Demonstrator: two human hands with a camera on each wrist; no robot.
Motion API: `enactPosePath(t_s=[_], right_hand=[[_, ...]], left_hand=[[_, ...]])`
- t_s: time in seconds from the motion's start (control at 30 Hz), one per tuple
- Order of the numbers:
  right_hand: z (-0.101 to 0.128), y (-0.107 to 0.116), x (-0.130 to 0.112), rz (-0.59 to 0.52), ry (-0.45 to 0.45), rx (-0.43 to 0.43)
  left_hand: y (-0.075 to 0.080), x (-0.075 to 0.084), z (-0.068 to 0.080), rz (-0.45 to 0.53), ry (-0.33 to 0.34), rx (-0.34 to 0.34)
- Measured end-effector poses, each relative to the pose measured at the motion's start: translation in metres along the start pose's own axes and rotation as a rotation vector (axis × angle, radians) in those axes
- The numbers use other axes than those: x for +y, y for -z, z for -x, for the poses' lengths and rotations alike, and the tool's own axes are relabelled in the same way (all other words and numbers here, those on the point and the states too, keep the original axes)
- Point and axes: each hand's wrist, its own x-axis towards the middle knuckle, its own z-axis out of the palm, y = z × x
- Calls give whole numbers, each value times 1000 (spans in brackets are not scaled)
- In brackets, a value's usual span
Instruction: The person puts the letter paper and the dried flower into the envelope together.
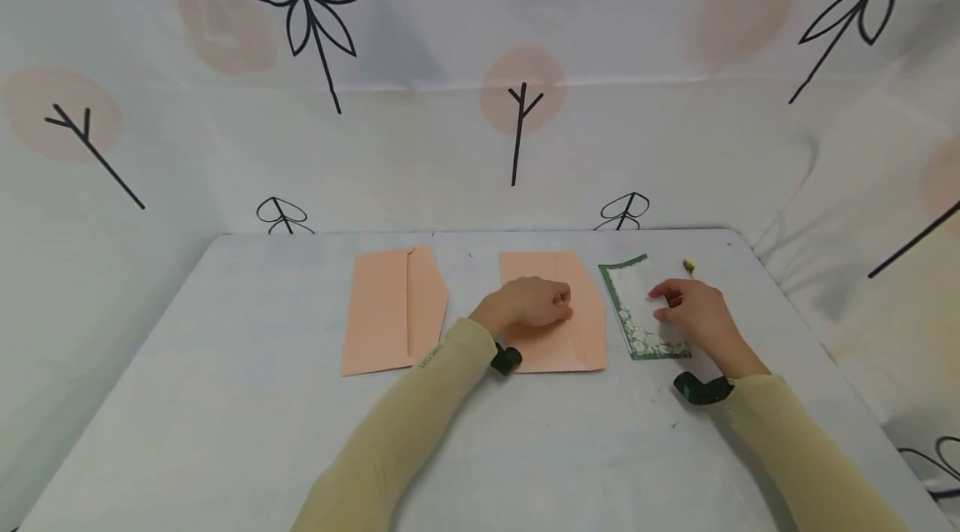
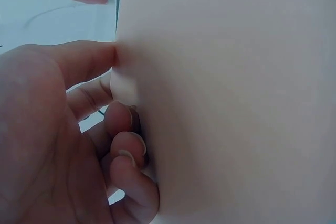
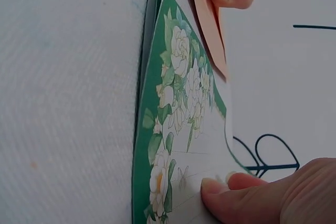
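Note:
A peach envelope (image 1: 551,353) lies on the table before me, with my left hand (image 1: 536,303) over it. Seen from the left wrist, that hand's curled fingers (image 2: 123,119) pinch at the edge of the envelope, whose peach surface fills much of the view. Right of it is a white sheet of stationery (image 1: 637,315) with a green floral border. My right hand (image 1: 697,311) pinches the sheet near its right side, the thumb (image 3: 231,198) on its printed face in the right wrist view. The sheet's edge shows a second layer behind it there.
Another peach envelope (image 1: 375,315), its flap on the right, lies to the left of the first. A small yellow-green sprig (image 1: 688,266) is just beyond my right hand. A patterned white cloth (image 1: 420,157) stands behind the white table (image 1: 225,399).

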Motion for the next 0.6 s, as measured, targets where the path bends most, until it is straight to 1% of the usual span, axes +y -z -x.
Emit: enactPosePath(t_s=[0.23, 0.43, 0.6], right_hand=[[1, 3, 1, 7, 8, -17], [4, 5, 2, 8, 33, -9], [8, 17, 2, 9, 74, -3]], left_hand=[[-2, -1, -1, 9, -2, 4], [-3, -1, -1, 20, 16, -4], [-1, -1, 0, 18, 14, 5]])
